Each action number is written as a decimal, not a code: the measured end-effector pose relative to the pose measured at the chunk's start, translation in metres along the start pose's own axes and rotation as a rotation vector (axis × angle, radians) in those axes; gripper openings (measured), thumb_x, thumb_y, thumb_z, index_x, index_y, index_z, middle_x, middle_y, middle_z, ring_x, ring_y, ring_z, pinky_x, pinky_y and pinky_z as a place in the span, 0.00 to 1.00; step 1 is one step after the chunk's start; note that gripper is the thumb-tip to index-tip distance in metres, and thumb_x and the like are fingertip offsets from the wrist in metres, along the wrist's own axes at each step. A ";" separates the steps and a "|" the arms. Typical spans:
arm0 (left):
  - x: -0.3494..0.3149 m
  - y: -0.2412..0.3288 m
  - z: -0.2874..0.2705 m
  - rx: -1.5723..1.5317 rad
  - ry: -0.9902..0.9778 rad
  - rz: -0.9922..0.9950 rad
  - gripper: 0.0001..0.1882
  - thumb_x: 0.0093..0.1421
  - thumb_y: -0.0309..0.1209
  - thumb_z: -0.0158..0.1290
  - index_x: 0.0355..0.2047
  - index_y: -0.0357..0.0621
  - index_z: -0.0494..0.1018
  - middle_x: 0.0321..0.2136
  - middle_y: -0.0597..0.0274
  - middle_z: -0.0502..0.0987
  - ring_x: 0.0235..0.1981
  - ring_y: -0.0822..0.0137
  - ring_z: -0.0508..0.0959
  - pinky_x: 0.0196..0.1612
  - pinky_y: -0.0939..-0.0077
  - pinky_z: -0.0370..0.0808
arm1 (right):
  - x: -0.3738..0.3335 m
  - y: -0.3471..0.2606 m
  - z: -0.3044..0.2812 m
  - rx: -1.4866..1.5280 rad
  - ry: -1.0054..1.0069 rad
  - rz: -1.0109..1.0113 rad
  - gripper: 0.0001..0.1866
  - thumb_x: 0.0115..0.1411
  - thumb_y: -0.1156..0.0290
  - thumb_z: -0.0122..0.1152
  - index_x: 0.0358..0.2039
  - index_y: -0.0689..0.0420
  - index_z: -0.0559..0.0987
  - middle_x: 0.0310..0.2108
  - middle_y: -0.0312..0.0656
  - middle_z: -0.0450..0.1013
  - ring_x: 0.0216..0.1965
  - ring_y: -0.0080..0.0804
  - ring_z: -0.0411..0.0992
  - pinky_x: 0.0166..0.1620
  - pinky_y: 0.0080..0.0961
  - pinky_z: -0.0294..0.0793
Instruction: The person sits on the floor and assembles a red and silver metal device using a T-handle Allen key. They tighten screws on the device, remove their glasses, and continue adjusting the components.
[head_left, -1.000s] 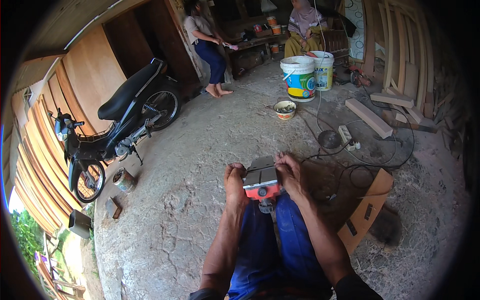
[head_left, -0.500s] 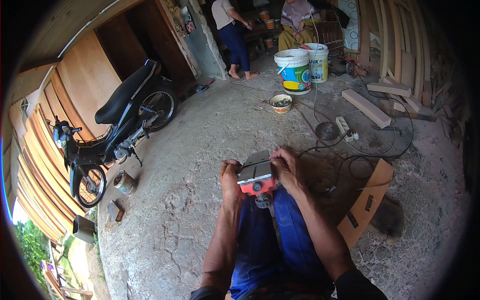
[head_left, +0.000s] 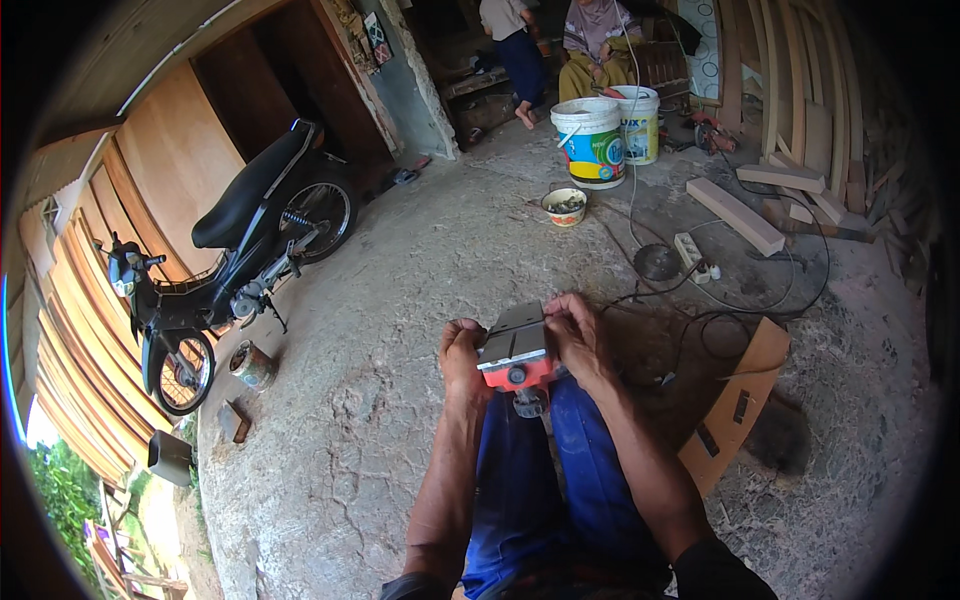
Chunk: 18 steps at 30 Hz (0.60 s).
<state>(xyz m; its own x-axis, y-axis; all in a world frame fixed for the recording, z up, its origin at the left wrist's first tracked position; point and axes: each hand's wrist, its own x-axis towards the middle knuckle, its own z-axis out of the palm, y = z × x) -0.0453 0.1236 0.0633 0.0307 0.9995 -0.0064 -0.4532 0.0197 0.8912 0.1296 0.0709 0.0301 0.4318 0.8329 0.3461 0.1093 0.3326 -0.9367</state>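
Observation:
An electric hand planer point(head_left: 517, 350) with a red body lies upside down on my lap, its grey metal sole facing up. My left hand point(head_left: 462, 352) grips its left side. My right hand point(head_left: 578, 335) closes on the right edge, fingers curled over the sole near the far end. My legs in blue trousers point(head_left: 540, 480) stretch under the tool. A black power cable point(head_left: 700, 318) trails off to the right across the floor.
A black motorbike point(head_left: 235, 250) is parked at left. Two white buckets point(head_left: 605, 135) and a small bowl point(head_left: 564, 206) stand ahead, two people behind them. Wooden blocks point(head_left: 735, 213), a power strip point(head_left: 693, 256) and a cardboard piece point(head_left: 735, 400) lie at right. A tin can point(head_left: 250, 365) is at left.
My head has tilted, so the scene has slid. Both hands stay on the planer. The standing person at the back has walked right toward the seated one.

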 end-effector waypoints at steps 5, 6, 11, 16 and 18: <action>0.002 -0.003 -0.002 0.019 -0.012 0.023 0.07 0.62 0.21 0.45 0.36 0.42 0.73 0.28 0.62 0.74 0.29 0.71 0.71 0.32 0.75 0.71 | 0.003 0.005 0.000 -0.004 -0.007 -0.024 0.09 0.59 0.75 0.60 0.41 0.59 0.78 0.33 0.43 0.75 0.39 0.33 0.75 0.46 0.31 0.74; 0.003 -0.004 -0.003 -0.004 -0.017 0.017 0.07 0.62 0.21 0.45 0.35 0.42 0.73 0.28 0.62 0.74 0.29 0.72 0.71 0.32 0.75 0.70 | 0.003 0.005 0.000 0.002 -0.008 -0.018 0.09 0.59 0.75 0.59 0.41 0.59 0.78 0.34 0.42 0.75 0.39 0.33 0.75 0.46 0.31 0.74; 0.003 -0.007 -0.004 -0.050 -0.037 0.012 0.07 0.61 0.22 0.44 0.35 0.42 0.72 0.29 0.63 0.73 0.30 0.72 0.70 0.34 0.76 0.70 | 0.003 0.006 0.000 -0.021 -0.002 -0.021 0.09 0.59 0.76 0.59 0.41 0.59 0.77 0.35 0.42 0.74 0.40 0.33 0.74 0.46 0.31 0.74; 0.001 -0.007 -0.003 -0.056 -0.044 0.015 0.07 0.60 0.22 0.44 0.35 0.42 0.72 0.29 0.63 0.72 0.30 0.71 0.69 0.33 0.76 0.70 | 0.002 0.005 0.001 0.000 -0.001 -0.021 0.09 0.59 0.76 0.59 0.41 0.58 0.77 0.36 0.42 0.75 0.41 0.32 0.74 0.46 0.30 0.74; 0.001 -0.007 -0.003 -0.063 -0.042 0.007 0.07 0.60 0.22 0.44 0.35 0.42 0.72 0.29 0.62 0.72 0.30 0.71 0.69 0.33 0.75 0.70 | 0.002 0.006 0.000 -0.004 0.004 -0.033 0.09 0.59 0.76 0.59 0.41 0.58 0.77 0.36 0.42 0.75 0.40 0.31 0.74 0.46 0.30 0.74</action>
<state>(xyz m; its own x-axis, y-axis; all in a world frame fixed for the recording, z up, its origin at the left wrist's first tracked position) -0.0447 0.1247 0.0563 0.0643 0.9977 0.0203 -0.5084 0.0153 0.8610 0.1312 0.0749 0.0255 0.4320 0.8196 0.3764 0.1274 0.3577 -0.9251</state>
